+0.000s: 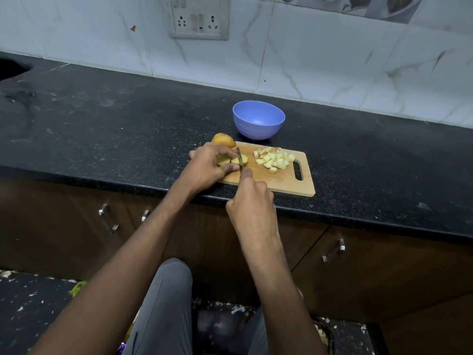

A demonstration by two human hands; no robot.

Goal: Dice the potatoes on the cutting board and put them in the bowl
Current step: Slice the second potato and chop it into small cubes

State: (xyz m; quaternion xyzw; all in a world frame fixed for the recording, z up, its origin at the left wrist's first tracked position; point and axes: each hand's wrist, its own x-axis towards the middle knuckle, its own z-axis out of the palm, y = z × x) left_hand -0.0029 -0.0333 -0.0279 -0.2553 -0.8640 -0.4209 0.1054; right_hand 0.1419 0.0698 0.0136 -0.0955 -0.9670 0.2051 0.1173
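Left hand [210, 165] pins the half potato [236, 160] on the cutting board [281, 180]; right hand [252, 201] grips the knife [239, 157], blade set into it. Cut faces are likely slippery: hold flat-side down. Diced pieces [275, 158] wait beside; the bowl [258, 119] sits behind.

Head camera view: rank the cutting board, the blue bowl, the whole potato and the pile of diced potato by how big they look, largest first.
1. cutting board
2. blue bowl
3. pile of diced potato
4. whole potato, though a hand partly hides it
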